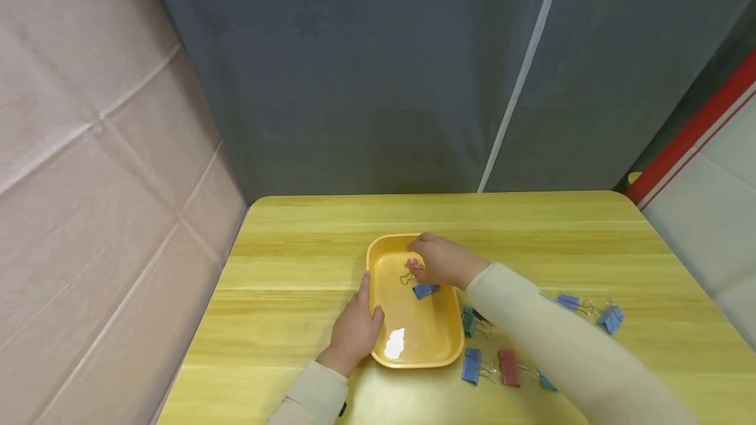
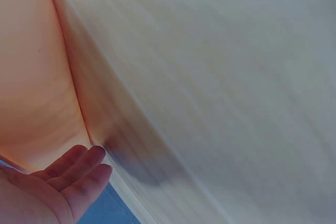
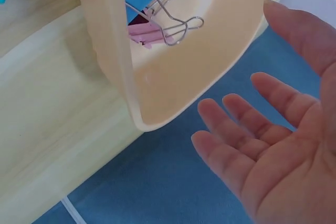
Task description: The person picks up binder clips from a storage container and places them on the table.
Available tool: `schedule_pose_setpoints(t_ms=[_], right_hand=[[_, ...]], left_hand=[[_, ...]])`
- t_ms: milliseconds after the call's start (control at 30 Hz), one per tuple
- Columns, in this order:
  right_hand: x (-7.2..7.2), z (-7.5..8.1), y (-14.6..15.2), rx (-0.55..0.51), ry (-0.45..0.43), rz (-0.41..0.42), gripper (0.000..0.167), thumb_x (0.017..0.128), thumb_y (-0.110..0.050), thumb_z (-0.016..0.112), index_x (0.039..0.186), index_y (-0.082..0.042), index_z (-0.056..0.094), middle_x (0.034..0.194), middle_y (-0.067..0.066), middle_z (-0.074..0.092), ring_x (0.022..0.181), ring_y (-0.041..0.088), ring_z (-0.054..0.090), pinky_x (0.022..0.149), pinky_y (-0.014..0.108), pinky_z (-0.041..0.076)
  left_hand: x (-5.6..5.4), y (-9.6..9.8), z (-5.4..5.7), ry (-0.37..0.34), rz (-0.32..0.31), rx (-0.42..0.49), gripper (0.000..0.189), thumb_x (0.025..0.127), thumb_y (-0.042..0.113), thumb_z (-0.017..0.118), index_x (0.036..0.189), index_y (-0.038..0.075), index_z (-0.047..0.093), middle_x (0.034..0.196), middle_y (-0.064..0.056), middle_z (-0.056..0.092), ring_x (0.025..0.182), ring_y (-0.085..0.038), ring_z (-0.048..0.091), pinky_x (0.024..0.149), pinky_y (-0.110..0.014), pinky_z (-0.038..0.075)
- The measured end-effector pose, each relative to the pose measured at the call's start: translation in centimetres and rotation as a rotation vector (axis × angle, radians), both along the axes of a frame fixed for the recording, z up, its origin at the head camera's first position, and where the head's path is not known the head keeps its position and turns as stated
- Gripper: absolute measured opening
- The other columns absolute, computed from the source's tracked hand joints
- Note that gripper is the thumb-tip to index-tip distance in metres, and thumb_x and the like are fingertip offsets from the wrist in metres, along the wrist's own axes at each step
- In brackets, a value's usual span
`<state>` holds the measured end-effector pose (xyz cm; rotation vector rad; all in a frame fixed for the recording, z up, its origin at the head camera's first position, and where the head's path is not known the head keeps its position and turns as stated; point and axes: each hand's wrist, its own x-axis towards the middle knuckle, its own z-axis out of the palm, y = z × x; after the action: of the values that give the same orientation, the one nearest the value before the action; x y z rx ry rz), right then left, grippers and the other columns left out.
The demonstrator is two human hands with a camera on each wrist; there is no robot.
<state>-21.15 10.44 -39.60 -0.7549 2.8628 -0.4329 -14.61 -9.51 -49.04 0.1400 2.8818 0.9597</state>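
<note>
A yellow plastic tray (image 1: 416,349) sits on the table in the head view. At its left side my left hand (image 1: 354,330) grips the wall, thumb over the rim and fingers along the outside; the left wrist view has several of these fingers (image 2: 79,174) beside the wall. My right hand (image 1: 443,261) is over the tray's far right corner. In the right wrist view its fingers (image 3: 241,135) are spread and hold nothing. Inside the tray lie a pink binder clip (image 1: 415,267) and a blue binder clip (image 1: 425,290), close together.
Right of the tray lie a green binder clip (image 1: 468,321), a blue one (image 1: 471,366), a red one (image 1: 509,367) and a teal one (image 1: 546,382), partly under the right sleeve (image 1: 549,333). Further right are two light blue clips (image 1: 611,319). A dark panel (image 1: 354,84) stands behind the table.
</note>
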Motion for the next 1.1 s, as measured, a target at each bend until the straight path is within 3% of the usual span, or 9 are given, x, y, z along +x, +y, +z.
schedule_pose_setpoints(t_ms=[133,333,467,600,733,867,1100], right_hand=[[-0.5,-0.2,-0.8,0.042,-0.075,-0.031,0.058,0.078,-0.018,0.078,0.130,-0.001,0.057,0.133,0.019,0.054,0.114,0.033,0.058,0.096,0.043,0.049],[-1.1,-0.5,-1.7,0.065,-0.108,-0.044,0.053,0.083,-0.020,0.073,0.129,0.000,0.057,0.129,0.019,0.055,0.113,0.032,0.057,0.096,0.043,0.048],[-1.6,-0.8,-2.2,0.086,-0.167,-0.085,0.056,0.085,-0.026,0.070,0.133,-0.001,0.055,0.127,0.016,0.057,0.117,0.030,0.054,0.098,0.042,0.047],[-2.0,-0.9,-2.7,0.088,-0.239,-0.138,0.062,0.082,-0.028,0.072,0.135,-0.002,0.052,0.112,0.009,0.062,0.093,0.021,0.063,0.090,0.037,0.050],[-2.3,-0.8,-3.1,0.082,-0.304,-0.179,0.065,0.083,-0.027,0.072,0.139,-0.003,0.049,0.086,0.003,0.063,0.061,0.013,0.060,0.073,0.032,0.050],[-2.5,-0.9,-3.4,0.111,-0.316,-0.182,0.062,0.084,-0.027,0.072,0.137,-0.003,0.050,0.071,0.003,0.065,0.056,0.013,0.058,0.067,0.029,0.049],[-2.8,-1.5,-3.9,0.149,-0.285,-0.185,0.053,0.082,-0.028,0.074,0.127,-0.004,0.058,0.081,0.004,0.067,0.062,0.015,0.058,0.067,0.030,0.050]], left_hand=[[0.0,-0.1,-0.1,0.004,0.005,0.003,0.068,0.097,0.026,0.051,0.155,0.011,0.018,0.132,-0.026,0.054,0.086,-0.030,0.063,0.065,-0.043,0.051],[0.0,-0.2,-0.2,0.016,0.004,0.002,0.068,0.097,0.025,0.051,0.155,0.010,0.018,0.129,-0.026,0.056,0.084,-0.028,0.063,0.063,-0.041,0.050],[0.0,-0.2,-0.2,0.001,-0.002,0.008,0.068,0.097,0.025,0.050,0.155,0.010,0.017,0.131,-0.026,0.054,0.071,-0.023,0.058,0.055,-0.036,0.046],[0.0,-0.2,-0.1,-0.008,-0.009,0.008,0.068,0.098,0.025,0.049,0.155,0.010,0.016,0.132,-0.027,0.053,0.066,-0.020,0.055,0.053,-0.034,0.044],[0.1,-0.1,0.0,0.006,-0.008,0.002,0.069,0.097,0.023,0.050,0.155,0.008,0.017,0.131,-0.027,0.054,0.081,-0.028,0.062,0.062,-0.041,0.049],[0.0,0.0,0.0,0.009,-0.008,0.002,0.069,0.097,0.021,0.051,0.154,0.007,0.017,0.131,-0.027,0.054,0.088,-0.032,0.063,0.065,-0.043,0.050],[0.1,0.0,-0.2,0.002,-0.008,0.010,0.068,0.097,0.023,0.050,0.155,0.009,0.017,0.131,-0.027,0.054,0.075,-0.024,0.059,0.058,-0.037,0.047]])
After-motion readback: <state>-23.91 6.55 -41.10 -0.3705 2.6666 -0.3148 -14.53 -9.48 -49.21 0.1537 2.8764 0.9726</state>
